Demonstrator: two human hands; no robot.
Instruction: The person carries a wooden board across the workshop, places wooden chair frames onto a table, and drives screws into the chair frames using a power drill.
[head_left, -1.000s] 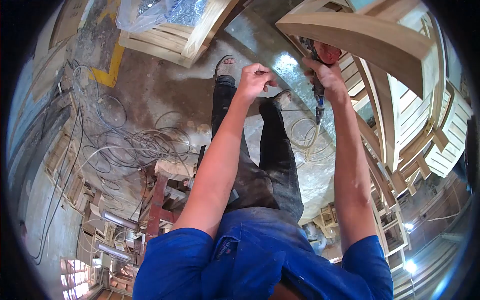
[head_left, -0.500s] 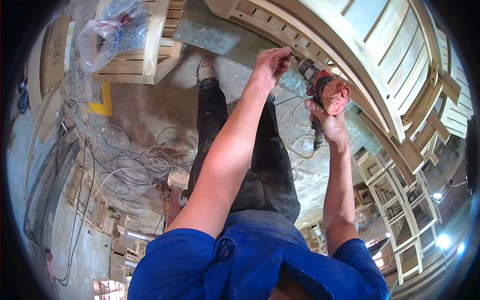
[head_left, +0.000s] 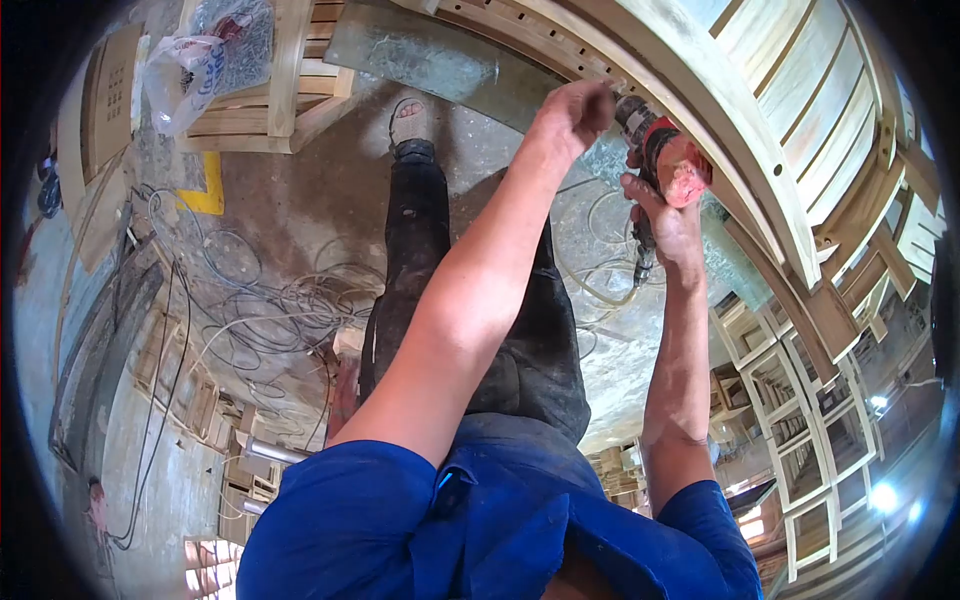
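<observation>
My right hand [head_left: 672, 228] is wrapped round the grip of a power driver [head_left: 655, 140], black with a red, worn back end. A hose fitting hangs below its grip. The driver's front end points up and left, toward the slatted wooden chair frame [head_left: 690, 75]. My left hand [head_left: 578, 118] is closed beside the driver's nose, fingers curled together; whatever is in them is too small or hidden to make out. Just beyond the fingers runs a wooden rail [head_left: 535, 42] with a row of small holes.
Coiled hoses [head_left: 290, 310] lie over the floor. At the upper left, a plastic bag [head_left: 185, 80] rests on another slatted wooden piece [head_left: 290, 75]. A cardboard box [head_left: 110, 110] stands further left. Stacked wooden frames [head_left: 800, 430] are at right.
Both hands and the driver have shifted slightly right and up in view. My left fingers have turned and curled in more. The driver remains in my right hand.
</observation>
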